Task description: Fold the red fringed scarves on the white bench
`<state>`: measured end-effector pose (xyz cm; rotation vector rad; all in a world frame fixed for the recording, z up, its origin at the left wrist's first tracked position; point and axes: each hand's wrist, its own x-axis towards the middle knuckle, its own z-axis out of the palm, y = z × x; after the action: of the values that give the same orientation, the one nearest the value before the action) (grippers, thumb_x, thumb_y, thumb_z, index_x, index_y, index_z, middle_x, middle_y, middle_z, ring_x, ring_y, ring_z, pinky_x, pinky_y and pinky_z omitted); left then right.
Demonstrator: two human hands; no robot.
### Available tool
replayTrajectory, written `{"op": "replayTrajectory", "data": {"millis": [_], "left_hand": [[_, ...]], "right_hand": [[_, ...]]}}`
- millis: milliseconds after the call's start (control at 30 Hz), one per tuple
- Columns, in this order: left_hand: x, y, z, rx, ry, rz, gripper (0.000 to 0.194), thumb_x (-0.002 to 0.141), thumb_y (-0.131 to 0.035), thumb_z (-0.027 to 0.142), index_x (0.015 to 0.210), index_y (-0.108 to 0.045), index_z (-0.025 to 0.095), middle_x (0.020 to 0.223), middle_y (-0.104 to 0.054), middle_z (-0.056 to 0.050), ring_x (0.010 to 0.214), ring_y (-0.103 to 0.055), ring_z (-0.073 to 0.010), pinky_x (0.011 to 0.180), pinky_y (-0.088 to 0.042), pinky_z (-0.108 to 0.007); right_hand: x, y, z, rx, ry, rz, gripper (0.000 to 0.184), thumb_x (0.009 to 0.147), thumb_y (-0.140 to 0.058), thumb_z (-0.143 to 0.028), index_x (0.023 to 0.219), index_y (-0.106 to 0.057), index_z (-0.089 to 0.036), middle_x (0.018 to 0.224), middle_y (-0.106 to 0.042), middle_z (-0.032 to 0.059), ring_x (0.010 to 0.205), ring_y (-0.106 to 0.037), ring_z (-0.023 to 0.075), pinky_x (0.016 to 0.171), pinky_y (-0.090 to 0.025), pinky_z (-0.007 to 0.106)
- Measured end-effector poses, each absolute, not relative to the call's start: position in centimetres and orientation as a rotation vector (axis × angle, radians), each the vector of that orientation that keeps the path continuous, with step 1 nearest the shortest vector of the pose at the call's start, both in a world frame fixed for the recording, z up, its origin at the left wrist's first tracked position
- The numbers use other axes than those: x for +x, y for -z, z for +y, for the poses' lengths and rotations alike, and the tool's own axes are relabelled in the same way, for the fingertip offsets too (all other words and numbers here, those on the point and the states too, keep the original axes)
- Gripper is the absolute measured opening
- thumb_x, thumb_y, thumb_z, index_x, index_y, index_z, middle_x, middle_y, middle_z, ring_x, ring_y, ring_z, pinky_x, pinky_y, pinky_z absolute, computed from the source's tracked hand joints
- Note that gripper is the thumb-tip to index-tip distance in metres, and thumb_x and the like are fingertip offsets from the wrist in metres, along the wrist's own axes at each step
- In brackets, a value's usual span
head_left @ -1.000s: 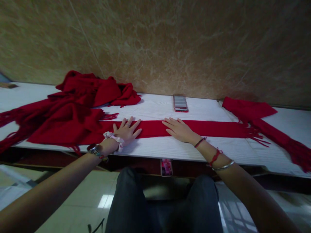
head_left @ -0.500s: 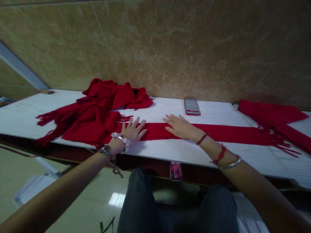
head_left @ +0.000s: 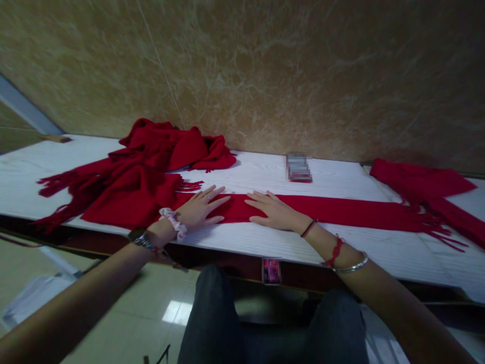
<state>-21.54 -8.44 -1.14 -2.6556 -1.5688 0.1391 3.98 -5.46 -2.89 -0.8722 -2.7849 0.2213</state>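
Observation:
A red fringed scarf [head_left: 341, 212] lies flat in a long narrow strip along the white table [head_left: 242, 240]. My left hand [head_left: 199, 208] rests palm down on it, fingers spread, close to the rumpled red scarves [head_left: 136, 172] on the left. To its right, my right hand [head_left: 275, 211] also lies flat on the strip with its fingers apart. Neither hand grips the cloth. The strip's fringe fans out at the right end; its left part runs under or against the heap, and I cannot tell where it ends.
Another red scarf [head_left: 420, 177] lies folded at the right. A blurred phone-like object [head_left: 299, 168] sits near the tiled wall [head_left: 242, 76]. Below the table edge is a blurred pink item [head_left: 272, 271]. My knees [head_left: 215, 303] are under the table.
My left hand has slid slightly left along the strip, its fingers now pointing more to the right. The right hand has shifted a little left. The view has moved slightly.

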Motion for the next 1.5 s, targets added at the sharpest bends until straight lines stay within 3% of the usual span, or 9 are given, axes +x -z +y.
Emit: {"op": "replayTrajectory", "data": {"millis": [100, 167, 367, 567, 767, 1000, 1167, 1367, 1500], "left_hand": [[-23.7, 0.4, -8.5, -2.679, -0.301, -1.501, 0.048, 0.085, -0.036, 0.026, 0.133, -0.042, 0.022, 0.144, -0.031, -0.005, 0.128, -0.033, -0.0208, 0.106, -0.028, -0.033], [-24.8, 0.1, -8.6, -2.648, -0.419, -1.561, 0.054, 0.081, -0.033, 0.013, 0.133, -0.042, 0.023, 0.142, -0.033, -0.003, 0.125, -0.039, -0.0189, 0.104, -0.031, -0.031], [-25.8, -1.0, -9.3, -2.618, -0.199, -1.712, 0.063, 0.076, -0.025, 0.002, 0.137, -0.035, 0.016, 0.142, -0.033, -0.003, 0.128, -0.034, -0.0153, 0.107, -0.027, -0.029], [-25.0, 0.6, -11.8, -2.526, -0.539, -1.784, 0.065, 0.08, -0.027, 0.004, 0.139, -0.027, 0.03, 0.146, -0.024, 0.0, 0.135, -0.017, -0.0241, 0.102, -0.025, -0.054], [-26.1, 2.1, -11.5, -2.529, -0.501, -1.807, 0.06, 0.086, -0.026, 0.01, 0.139, -0.019, 0.035, 0.148, -0.018, 0.0, 0.136, -0.012, -0.0267, 0.099, -0.023, -0.061], [-28.2, 1.0, -9.2, -2.505, -0.599, -1.723, 0.057, 0.087, -0.021, 0.007, 0.14, -0.023, 0.03, 0.147, -0.019, -0.001, 0.136, -0.011, -0.0255, 0.103, -0.021, -0.055], [-26.5, 1.1, -9.8, -2.445, -0.501, -1.574, 0.062, 0.082, -0.024, 0.002, 0.138, -0.03, 0.028, 0.145, -0.026, -0.002, 0.135, -0.018, -0.0211, 0.106, -0.019, -0.049], [-24.0, 0.6, -9.0, -2.467, -0.276, -1.547, 0.063, 0.077, -0.025, -0.001, 0.137, -0.033, 0.014, 0.138, -0.04, -0.007, 0.128, -0.036, -0.0155, 0.104, -0.031, -0.032], [-24.5, 0.2, -9.6, -2.489, -0.214, -1.525, 0.064, 0.077, -0.023, -0.002, 0.139, -0.029, 0.011, 0.139, -0.039, -0.008, 0.131, -0.028, -0.0182, 0.104, -0.032, -0.035]], "right_hand": [[4.3, 2.8, -5.5, -0.806, -0.241, -2.78, 0.051, 0.087, -0.044, -0.04, 0.13, -0.045, -0.014, 0.139, -0.039, 0.0125, 0.131, -0.03, 0.0213, 0.108, -0.02, 0.045], [4.3, 2.8, -5.4, -0.763, -0.215, -2.796, 0.044, 0.087, -0.045, -0.031, 0.127, -0.049, -0.013, 0.136, -0.044, 0.0133, 0.129, -0.034, 0.0201, 0.109, -0.021, 0.043], [4.2, 2.8, -5.6, -0.68, -0.057, -2.888, 0.042, 0.086, -0.039, -0.014, 0.126, -0.049, -0.009, 0.133, -0.047, 0.0139, 0.128, -0.035, 0.0228, 0.107, -0.027, 0.044], [4.7, 3.1, -5.7, -0.725, -0.185, -2.883, 0.055, 0.081, -0.03, 0.001, 0.133, -0.04, -0.015, 0.138, -0.042, 0.0079, 0.131, -0.029, 0.0174, 0.108, -0.025, 0.044], [5.1, 2.6, -5.8, -0.717, -0.393, -2.831, 0.051, 0.086, -0.029, -0.005, 0.134, -0.038, -0.019, 0.14, -0.039, 0.0065, 0.131, -0.03, 0.0144, 0.108, -0.022, 0.045], [4.6, 2.6, -6.5, -0.607, -0.147, -2.979, 0.05, 0.087, -0.03, -0.004, 0.133, -0.04, -0.022, 0.141, -0.038, 0.0074, 0.133, -0.024, 0.0199, 0.106, -0.014, 0.056], [4.5, 2.5, -6.7, -0.62, -0.121, -2.982, 0.048, 0.089, -0.028, -0.006, 0.133, -0.04, -0.023, 0.142, -0.035, 0.0069, 0.133, -0.024, 0.0194, 0.105, -0.017, 0.057], [4.6, 2.7, -6.6, -0.655, -0.175, -2.94, 0.047, 0.091, -0.028, -0.009, 0.135, -0.036, -0.025, 0.142, -0.036, 0.0055, 0.132, -0.026, 0.0173, 0.106, -0.018, 0.054], [4.6, 2.9, -6.5, -0.672, -0.219, -2.912, 0.049, 0.091, -0.026, -0.009, 0.136, -0.034, -0.025, 0.142, -0.037, 0.006, 0.132, -0.027, 0.0165, 0.106, -0.017, 0.054]]}}
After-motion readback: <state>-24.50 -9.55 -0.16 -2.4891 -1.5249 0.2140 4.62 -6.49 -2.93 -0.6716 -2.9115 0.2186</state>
